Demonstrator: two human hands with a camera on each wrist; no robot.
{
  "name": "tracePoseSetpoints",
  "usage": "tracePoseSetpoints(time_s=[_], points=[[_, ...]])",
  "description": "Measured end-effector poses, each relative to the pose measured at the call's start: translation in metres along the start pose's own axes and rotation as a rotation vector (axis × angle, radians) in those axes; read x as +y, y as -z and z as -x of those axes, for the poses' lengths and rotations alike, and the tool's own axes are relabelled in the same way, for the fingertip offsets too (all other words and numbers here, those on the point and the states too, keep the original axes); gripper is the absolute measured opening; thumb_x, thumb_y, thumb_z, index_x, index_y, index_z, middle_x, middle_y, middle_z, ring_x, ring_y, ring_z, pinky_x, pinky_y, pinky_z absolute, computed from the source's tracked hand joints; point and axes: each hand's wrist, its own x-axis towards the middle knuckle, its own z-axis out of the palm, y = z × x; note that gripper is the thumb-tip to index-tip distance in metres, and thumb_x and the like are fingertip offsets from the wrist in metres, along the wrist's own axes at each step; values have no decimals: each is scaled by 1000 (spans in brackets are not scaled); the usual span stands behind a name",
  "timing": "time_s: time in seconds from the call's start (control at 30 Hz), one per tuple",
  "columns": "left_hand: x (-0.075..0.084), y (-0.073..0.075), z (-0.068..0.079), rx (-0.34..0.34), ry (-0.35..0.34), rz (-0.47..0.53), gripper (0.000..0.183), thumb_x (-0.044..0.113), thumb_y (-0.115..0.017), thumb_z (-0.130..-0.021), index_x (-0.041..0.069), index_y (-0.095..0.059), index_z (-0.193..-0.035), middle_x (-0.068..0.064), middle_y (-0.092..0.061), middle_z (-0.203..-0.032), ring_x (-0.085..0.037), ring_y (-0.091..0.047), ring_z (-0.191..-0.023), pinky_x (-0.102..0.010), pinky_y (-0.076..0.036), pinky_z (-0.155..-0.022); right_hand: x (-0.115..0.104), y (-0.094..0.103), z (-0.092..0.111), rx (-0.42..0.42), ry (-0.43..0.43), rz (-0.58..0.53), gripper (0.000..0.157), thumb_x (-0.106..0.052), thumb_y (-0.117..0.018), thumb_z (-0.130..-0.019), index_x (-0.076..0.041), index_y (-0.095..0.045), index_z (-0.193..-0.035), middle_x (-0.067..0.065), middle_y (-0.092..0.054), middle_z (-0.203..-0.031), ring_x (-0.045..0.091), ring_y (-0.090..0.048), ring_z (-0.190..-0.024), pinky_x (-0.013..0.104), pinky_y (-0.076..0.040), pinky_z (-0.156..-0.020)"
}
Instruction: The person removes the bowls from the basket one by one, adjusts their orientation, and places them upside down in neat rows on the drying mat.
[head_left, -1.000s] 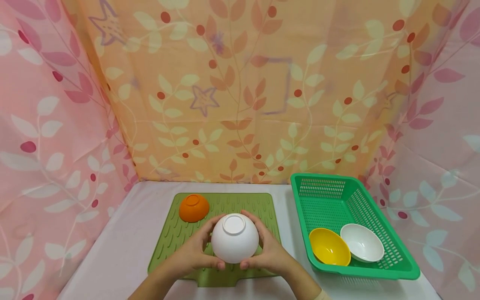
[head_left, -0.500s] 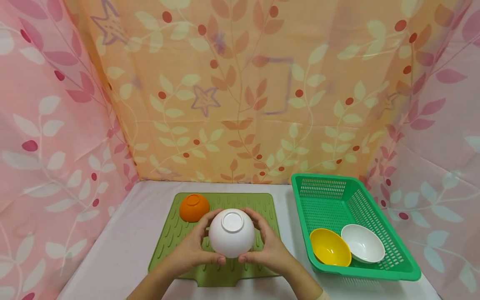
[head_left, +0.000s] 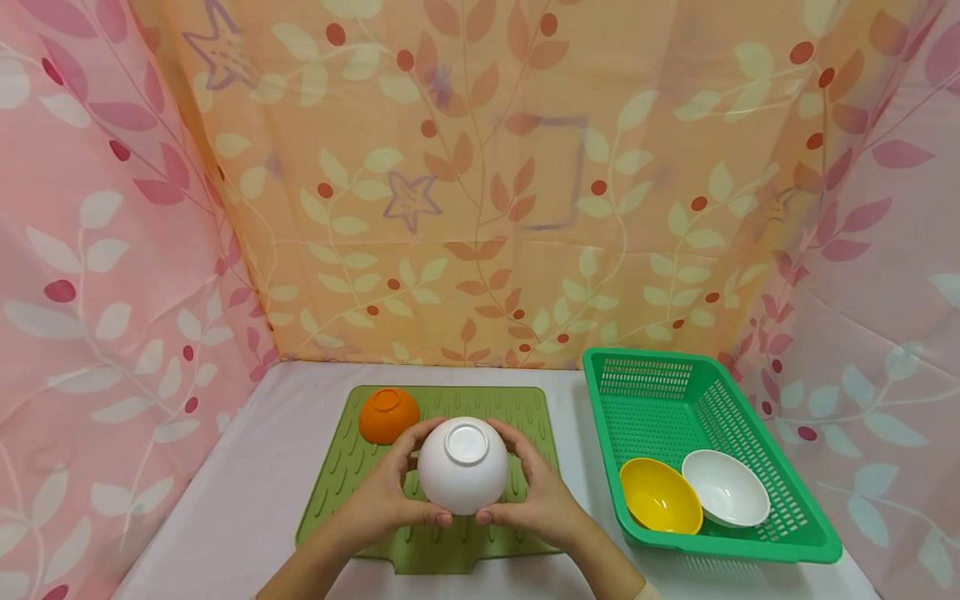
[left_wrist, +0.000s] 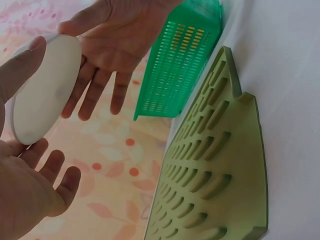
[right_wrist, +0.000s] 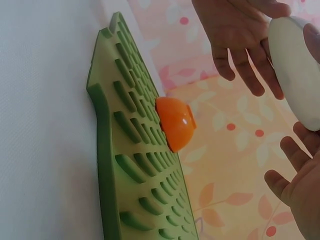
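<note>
A white bowl point(head_left: 463, 483) hangs upside down over a green drying mat point(head_left: 330, 479), its foot ring facing up in the head view. My left hand point(head_left: 386, 500) grips its left side and my right hand point(head_left: 542, 500) its right side, both thumbs at the near edge. Both wrist views show the bowl's hollow underside, in the left wrist view as a pale oval point(left_wrist: 47, 90), held apart from the mat. The lower fingers of each hand extend free of it. An orange bowl point(head_left: 388, 417) rests upside down at the mat's far left corner.
To the right stands a green plastic basket point(head_left: 720, 545) with perforated walls. Inside, a yellow bowl point(head_left: 660, 497) and another white bowl point(head_left: 726, 487) lie tilted at the near end. Floral curtains point(head_left: 480, 167) enclose the white table point(head_left: 225, 500) at the back and sides.
Both hands have shifted the white bowl slightly up and left in the head view, mostly during the first half second. Since then it has stayed nearly still. The basket and orange bowl stay put.
</note>
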Motion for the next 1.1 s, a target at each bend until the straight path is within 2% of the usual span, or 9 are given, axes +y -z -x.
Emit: tracePoseSetpoints(time_s=[0.1,0.23,0.47,0.67,0.8,0.9,1.03,1.1], points=[[1,0,2,18,1,-15,105,18,-96,-70,26,-36,-156,-6,-45,-149,-34,-51,-120,-67,-38,-103,1,-1,0,10,10,11,101,-24,-95,-72,-31,-38,-155,-4,-51,-150,22,-43,-140,76,-19,-114],[2,0,3,46,15,-40,104,20,-96,-70,26,-38,-155,-5,-45,-149,-33,-52,-118,-66,-39,-100,2,-3,-1,36,-1,25,100,-25,-96,-71,-36,-40,-153,-8,-52,-148,21,-45,-138,76,-20,-114],[0,-3,1,110,48,-75,101,24,-99,-65,36,-44,-149,1,-48,-147,-33,-52,-120,-63,-43,-98,2,-3,0,79,-40,41,100,-26,-97,-69,-35,-43,-152,-10,-53,-146,21,-45,-139,72,-21,-116],[-5,-2,-3,121,58,-94,101,30,-100,-61,42,-47,-146,6,-50,-144,-32,-52,-122,-60,-45,-99,4,-4,-4,86,-29,65,100,-29,-97,-69,-35,-42,-152,-11,-46,-151,23,-44,-137,73,-23,-113],[-13,3,-13,110,52,-122,99,29,-100,-62,39,-48,-146,5,-53,-140,-27,-50,-126,-55,-43,-103,9,-3,-11,104,-35,115,102,-28,-97,-69,-33,-42,-154,-12,-41,-155,26,-43,-138,72,-28,-112],[-18,7,-25,104,51,-146,97,29,-99,-65,37,-48,-147,4,-56,-139,-25,-50,-126,-53,-44,-103,13,-1,-17,119,-71,133,101,-29,-97,-70,-34,-41,-154,-11,-42,-155,30,-43,-140,73,-31,-110],[-22,11,-38,105,65,-155,97,29,-98,-66,35,-48,-149,2,-57,-139,-26,-52,-123,-49,-46,-100,18,1,-26,126,-146,98,98,-35,-95,-72,-38,-39,-154,-6,-44,-155,35,-41,-143,75,-36,-105],[-23,13,-44,102,60,-163,97,29,-98,-67,33,-47,-150,1,-57,-139,-27,-53,-121,-48,-47,-98,20,3,-31,129,-173,62,99,-33,-94,-74,-36,-38,-155,-2,-44,-155,39,-40,-143,73,-40,-102]])
